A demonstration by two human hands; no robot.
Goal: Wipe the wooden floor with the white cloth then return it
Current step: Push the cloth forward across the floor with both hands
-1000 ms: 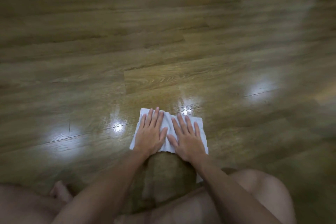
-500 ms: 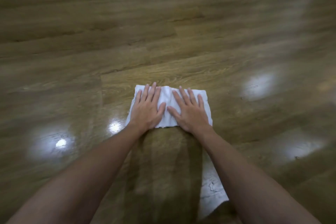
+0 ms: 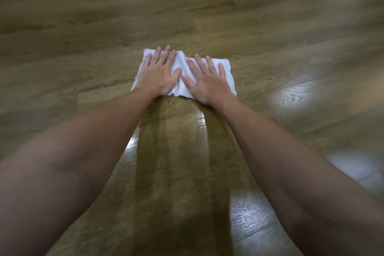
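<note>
The white cloth (image 3: pixel 182 68) lies flat on the wooden floor (image 3: pixel 83 27) ahead of me, in the middle of the view. My left hand (image 3: pixel 159 76) presses on its left half with fingers straight and spread. My right hand (image 3: pixel 206 79) presses flat on its right half in the same way, thumbs almost meeting. Both arms are stretched out forward. Most of the cloth is hidden under my palms.
A darker damp streak (image 3: pixel 176 162) runs on the planks from the cloth back toward me between my forearms. Bright light reflections (image 3: pixel 291 93) shine on the floor at the right. Only bare floorboards surround the cloth.
Both hands have pushed the cloth forward, away from my body, leaving a longer damp streak behind. My arms are more extended and my knees have dropped out of view.
</note>
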